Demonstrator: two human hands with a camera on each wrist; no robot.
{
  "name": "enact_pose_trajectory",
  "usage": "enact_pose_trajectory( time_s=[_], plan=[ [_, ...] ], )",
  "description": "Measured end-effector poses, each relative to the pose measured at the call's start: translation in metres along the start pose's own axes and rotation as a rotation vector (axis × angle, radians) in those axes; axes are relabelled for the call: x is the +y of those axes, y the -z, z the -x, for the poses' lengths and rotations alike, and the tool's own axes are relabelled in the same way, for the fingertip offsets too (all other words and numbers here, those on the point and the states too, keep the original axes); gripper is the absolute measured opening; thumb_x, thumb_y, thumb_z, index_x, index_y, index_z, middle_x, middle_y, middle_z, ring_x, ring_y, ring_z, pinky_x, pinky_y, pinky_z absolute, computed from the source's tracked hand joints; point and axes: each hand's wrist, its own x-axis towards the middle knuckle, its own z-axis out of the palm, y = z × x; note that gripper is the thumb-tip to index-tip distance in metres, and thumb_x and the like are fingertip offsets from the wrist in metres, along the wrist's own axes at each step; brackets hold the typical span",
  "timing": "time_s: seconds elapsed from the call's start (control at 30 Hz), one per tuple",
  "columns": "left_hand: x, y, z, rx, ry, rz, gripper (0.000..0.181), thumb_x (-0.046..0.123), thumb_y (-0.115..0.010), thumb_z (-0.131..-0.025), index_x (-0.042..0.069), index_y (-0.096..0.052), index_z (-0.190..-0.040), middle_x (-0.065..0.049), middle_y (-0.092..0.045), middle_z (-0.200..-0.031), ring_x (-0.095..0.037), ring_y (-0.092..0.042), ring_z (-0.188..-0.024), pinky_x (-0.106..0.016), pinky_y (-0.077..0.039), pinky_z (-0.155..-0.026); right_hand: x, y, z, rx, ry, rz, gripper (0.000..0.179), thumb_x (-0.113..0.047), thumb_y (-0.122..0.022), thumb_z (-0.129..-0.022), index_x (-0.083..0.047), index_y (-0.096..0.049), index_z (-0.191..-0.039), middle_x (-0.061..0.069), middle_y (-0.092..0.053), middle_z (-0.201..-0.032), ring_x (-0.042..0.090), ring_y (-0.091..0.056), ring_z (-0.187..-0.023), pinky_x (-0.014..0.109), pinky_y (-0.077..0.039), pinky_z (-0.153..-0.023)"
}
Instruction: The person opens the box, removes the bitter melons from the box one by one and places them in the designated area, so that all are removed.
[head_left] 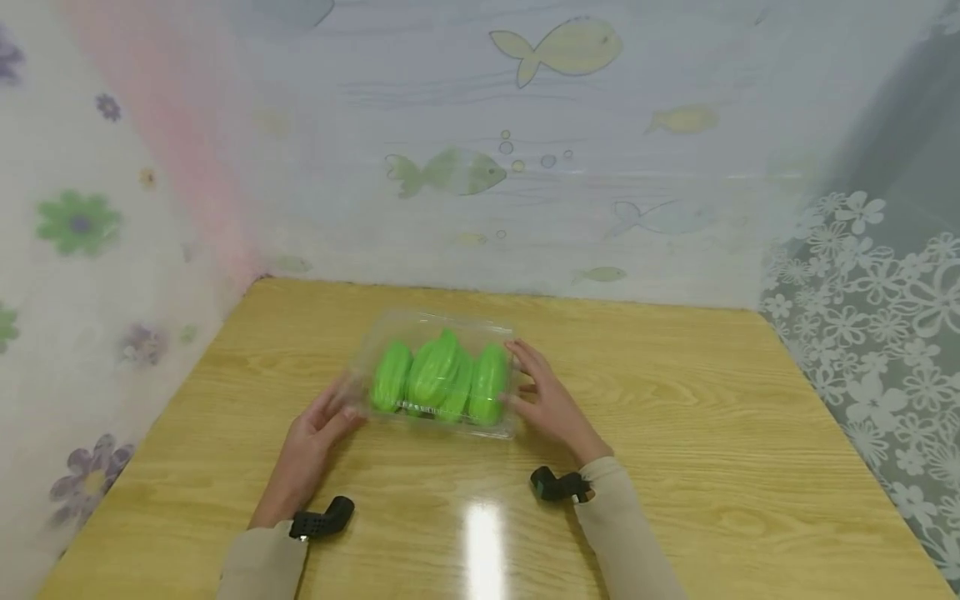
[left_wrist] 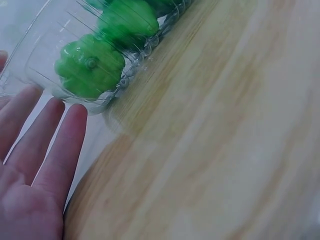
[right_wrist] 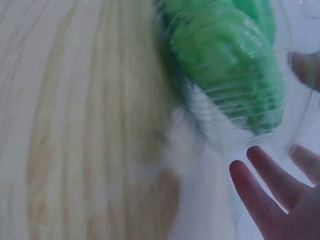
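A clear plastic clamshell box (head_left: 472, 427) lies across the middle of the table, its barcode side facing me. Inside are several bright green, ridged, gourd-like pieces (head_left: 431, 375), shiny and lying side by side. My left hand (head_left: 311, 433) is at the box's left end. Its outstretched fingers (left_wrist: 72, 135) reach that wall in the left wrist view, spread apart. At the opposite end is my right hand (head_left: 551, 404), thumb nearer me and fingers farther back. In the right wrist view its fingers (right_wrist: 275, 175) are extended, tips right at the box's end.
The wood-grain table (head_left: 697, 417) runs back to a fish-patterned wall covering (head_left: 450, 225). Flower-patterned sheets stand at the left (head_left: 97, 275) and right (head_left: 885, 375). Black wrist cameras (head_left: 322, 518) sit at both sleeve cuffs. A bright light reflection lies near the front.
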Motion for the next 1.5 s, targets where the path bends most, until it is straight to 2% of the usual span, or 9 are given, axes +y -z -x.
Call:
enact_pose_trajectory(
  time_s=[0.1,0.23,0.33,0.47,0.73,0.9,1.13,1.27,1.5],
  plan=[
    [0.001,-0.001,-0.004,0.013,-0.025,0.021,0.052,0.027,-0.049,-0.093,0.026,-0.025,-0.140,-0.006,-0.037,-0.138,-0.024,-0.050,-0.110,-0.027,-0.041,-0.087,-0.002,0.001,-0.002,0.005,-0.013,0.000,0.072,-0.024,-0.066,-0.083,-0.019,-0.024,-0.141,0.004,-0.011,-0.147,0.028,-0.035,-0.122,0.041,-0.040,-0.087],
    [-0.001,0.000,-0.005,0.087,0.036,-0.040,0.053,0.034,-0.050,-0.092,0.028,-0.027,-0.139,-0.005,-0.041,-0.134,-0.020,-0.050,-0.109,-0.019,-0.037,-0.087,-0.001,0.001,-0.001,-0.008,-0.008,0.000,0.072,-0.024,-0.067,-0.082,-0.023,-0.025,-0.140,0.001,-0.013,-0.146,0.025,-0.034,-0.123,0.041,-0.039,-0.089],
    [-0.002,0.001,-0.005,0.124,0.090,-0.090,0.054,0.040,-0.052,-0.089,0.032,-0.028,-0.138,-0.003,-0.044,-0.131,-0.013,-0.046,-0.113,-0.015,-0.035,-0.086,-0.016,0.003,0.001,-0.028,0.007,-0.015,0.071,-0.017,-0.066,-0.083,-0.017,-0.024,-0.140,0.008,-0.014,-0.146,0.030,-0.033,-0.123,0.046,-0.037,-0.089],
    [-0.002,0.001,-0.007,0.128,0.089,-0.111,0.055,0.041,-0.052,-0.089,0.030,-0.029,-0.138,-0.004,-0.046,-0.126,-0.014,-0.047,-0.110,-0.018,-0.039,-0.083,-0.035,0.007,0.003,-0.030,0.031,-0.031,0.067,-0.009,-0.063,-0.084,-0.007,-0.026,-0.139,0.016,-0.018,-0.142,0.035,-0.033,-0.121,0.051,-0.036,-0.089],
    [0.000,-0.001,-0.008,0.151,0.084,-0.167,0.049,0.043,-0.052,-0.089,0.028,-0.038,-0.133,-0.004,-0.051,-0.118,-0.017,-0.050,-0.101,-0.023,-0.040,-0.081,-0.007,0.004,-0.004,-0.002,0.022,0.030,0.063,-0.028,-0.062,-0.085,-0.028,-0.028,-0.138,0.000,-0.025,-0.135,0.017,-0.036,-0.117,0.039,-0.038,-0.090],
    [0.002,-0.003,-0.007,0.166,0.102,-0.224,0.048,0.045,-0.051,-0.089,0.028,-0.039,-0.133,-0.003,-0.051,-0.116,-0.016,-0.049,-0.099,-0.023,-0.038,-0.080,-0.001,0.004,-0.003,0.003,-0.014,0.023,0.062,-0.032,-0.061,-0.086,-0.037,-0.027,-0.137,-0.004,-0.026,-0.135,0.017,-0.038,-0.116,0.036,-0.039,-0.089],
    [0.003,-0.005,-0.008,0.164,0.109,-0.239,0.047,0.040,-0.051,-0.090,0.028,-0.039,-0.133,-0.004,-0.051,-0.114,-0.015,-0.048,-0.103,-0.021,-0.037,-0.080,-0.003,0.004,-0.003,0.049,-0.082,-0.094,0.063,-0.026,-0.062,-0.086,-0.021,-0.026,-0.137,0.001,-0.034,-0.130,0.020,-0.041,-0.115,0.040,-0.037,-0.091],
    [0.002,-0.006,-0.011,0.170,0.093,-0.250,0.045,0.040,-0.051,-0.090,0.026,-0.041,-0.132,-0.002,-0.051,-0.116,-0.012,-0.045,-0.108,-0.019,-0.036,-0.083,-0.015,0.008,-0.005,0.097,-0.127,-0.157,0.048,-0.019,-0.061,-0.086,-0.011,-0.035,-0.125,0.005,-0.039,-0.127,0.024,-0.043,-0.113,0.043,-0.036,-0.092],
    [-0.001,-0.007,-0.011,0.165,0.077,-0.245,0.044,0.040,-0.050,-0.090,0.026,-0.042,-0.131,-0.001,-0.050,-0.114,-0.011,-0.045,-0.108,-0.018,-0.036,-0.081,-0.027,0.013,-0.004,0.093,-0.071,-0.116,0.023,-0.008,-0.059,-0.087,0.000,-0.044,-0.102,0.016,-0.040,-0.122,0.030,-0.042,-0.110,0.049,-0.035,-0.090]
  ],
)
